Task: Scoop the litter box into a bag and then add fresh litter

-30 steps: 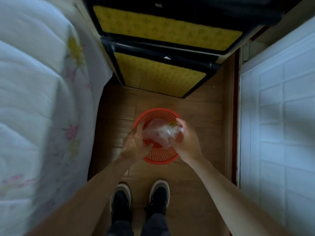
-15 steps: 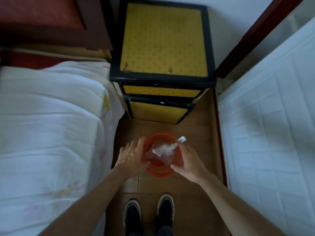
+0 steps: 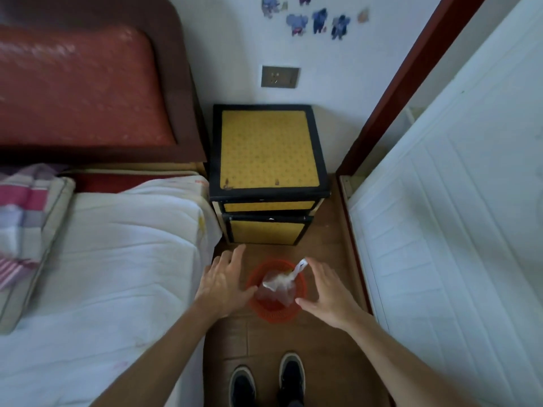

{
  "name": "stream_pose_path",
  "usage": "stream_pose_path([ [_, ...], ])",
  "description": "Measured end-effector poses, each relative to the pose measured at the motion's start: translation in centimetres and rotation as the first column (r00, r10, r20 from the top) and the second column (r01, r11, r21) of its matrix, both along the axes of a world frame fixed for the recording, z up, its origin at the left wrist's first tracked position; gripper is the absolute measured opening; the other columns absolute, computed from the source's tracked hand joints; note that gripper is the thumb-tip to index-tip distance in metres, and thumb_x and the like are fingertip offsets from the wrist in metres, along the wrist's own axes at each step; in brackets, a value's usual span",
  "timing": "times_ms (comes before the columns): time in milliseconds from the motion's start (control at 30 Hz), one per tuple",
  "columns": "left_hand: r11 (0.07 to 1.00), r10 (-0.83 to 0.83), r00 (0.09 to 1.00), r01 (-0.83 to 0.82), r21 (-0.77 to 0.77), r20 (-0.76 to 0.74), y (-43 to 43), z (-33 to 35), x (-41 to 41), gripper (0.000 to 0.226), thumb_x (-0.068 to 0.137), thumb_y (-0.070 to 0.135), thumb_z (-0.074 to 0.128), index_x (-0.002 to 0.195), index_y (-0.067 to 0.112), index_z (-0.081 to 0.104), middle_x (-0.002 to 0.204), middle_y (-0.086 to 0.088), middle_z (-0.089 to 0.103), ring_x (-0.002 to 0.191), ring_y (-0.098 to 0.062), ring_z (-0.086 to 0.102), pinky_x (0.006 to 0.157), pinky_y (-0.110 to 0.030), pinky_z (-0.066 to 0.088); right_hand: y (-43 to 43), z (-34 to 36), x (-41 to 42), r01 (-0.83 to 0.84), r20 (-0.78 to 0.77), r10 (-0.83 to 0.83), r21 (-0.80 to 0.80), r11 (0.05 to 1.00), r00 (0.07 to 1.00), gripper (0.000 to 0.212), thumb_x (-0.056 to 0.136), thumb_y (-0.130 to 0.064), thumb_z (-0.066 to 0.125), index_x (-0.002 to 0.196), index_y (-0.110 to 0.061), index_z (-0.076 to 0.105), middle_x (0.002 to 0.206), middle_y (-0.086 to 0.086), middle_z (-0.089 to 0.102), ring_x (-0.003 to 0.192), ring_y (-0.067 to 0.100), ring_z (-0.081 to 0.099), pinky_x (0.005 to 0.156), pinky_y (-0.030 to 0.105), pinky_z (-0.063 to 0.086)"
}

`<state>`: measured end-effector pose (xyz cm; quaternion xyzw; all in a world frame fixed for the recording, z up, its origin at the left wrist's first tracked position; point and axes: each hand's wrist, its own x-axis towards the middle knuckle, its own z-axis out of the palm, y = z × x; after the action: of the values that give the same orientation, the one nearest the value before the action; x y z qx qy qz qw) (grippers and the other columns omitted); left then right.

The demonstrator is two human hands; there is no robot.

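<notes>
A clear plastic bag sits in the red basket on the floor; its contents are too blurred to tell; the left hand and right hand flank it, fingers spread, grasping nothing; the left thumb hides part of the rim.

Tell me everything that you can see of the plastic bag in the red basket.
The plastic bag is clear, thin and crumpled, with pale glints on its folds. A white twisted end sticks up past the far right rim. The bag lies inside the round red basket, which stands on the wooden floor. Its lower part looks reddish, and I cannot tell whether that is contents or the basket showing through. The left hand and right hand are open on either side, and neither grips it.
</notes>
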<state>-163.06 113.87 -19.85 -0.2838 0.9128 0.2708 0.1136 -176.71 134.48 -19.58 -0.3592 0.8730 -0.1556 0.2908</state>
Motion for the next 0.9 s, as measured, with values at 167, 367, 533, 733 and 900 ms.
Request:
stream_pose_path([
  [167,0.999,-0.040,0.998,0.038,-0.035,-0.047,0.1,6.0,1.2,0.095,0.080,0.054,0.067,0.151,0.023,0.012,0.141,-0.004,0.040,0.130,-0.025,0.042,0.109,-0.039,0.034,-0.4,6.1,1.6,0.046,0.030,-0.045,-0.045,0.998,0.999,0.091,0.086,-0.047,0.065,0.154,-0.024,0.010,0.149,-0.002,0.032,0.138,0.014,0.031,0.106,0.025,0.031],
  [367,0.994,-0.063,0.995,0.055,-0.095,-0.082,0.4,12.1,2.2,0.093,0.079,0.053,0.068,0.150,0.022,0.017,0.142,-0.007,0.041,0.130,-0.027,0.043,0.108,-0.042,0.036,-0.7,12.5,2.8,0.040,0.012,-0.039,-0.098,0.994,0.999,0.090,0.087,-0.046,0.065,0.154,-0.024,0.010,0.154,-0.001,0.027,0.141,0.015,0.028,0.110,0.035,0.034],
  [533,0.988,-0.070,0.992,0.054,-0.147,-0.106,1.1,16.4,3.0,0.096,0.078,0.054,0.069,0.150,0.022,0.015,0.143,-0.007,0.040,0.131,-0.026,0.042,0.108,-0.043,0.037,-0.4,16.4,3.4,-0.011,-0.041,0.006,-0.118,0.993,0.999,0.089,0.088,-0.046,0.064,0.154,-0.025,0.008,0.158,-0.002,0.021,0.146,0.019,0.020,0.113,0.037,0.028],
  [733,0.968,-0.069,0.992,0.042,-0.248,-0.104,2.0,20.6,4.7,0.094,0.077,0.055,0.069,0.148,0.020,0.019,0.139,-0.007,0.042,0.126,-0.026,0.043,0.105,-0.043,0.039,-0.1,20.4,3.4,-0.099,-0.087,0.089,-0.112,0.989,0.992,0.090,0.087,-0.048,0.064,0.153,-0.025,0.008,0.154,0.001,0.028,0.142,0.020,0.027,0.111,0.038,0.032],
  [900,0.949,-0.007,0.996,-0.023,-0.314,-0.092,3.0,23.9,6.5,0.095,0.077,0.057,0.069,0.149,0.019,0.020,0.142,-0.007,0.041,0.127,-0.028,0.043,0.104,-0.045,0.039,0.2,23.7,3.4,-0.201,-0.129,0.182,-0.148,0.968,0.975,0.091,0.087,-0.050,0.063,0.154,-0.025,0.005,0.158,0.003,0.022,0.145,0.020,0.023,0.114,0.041,0.032],
])
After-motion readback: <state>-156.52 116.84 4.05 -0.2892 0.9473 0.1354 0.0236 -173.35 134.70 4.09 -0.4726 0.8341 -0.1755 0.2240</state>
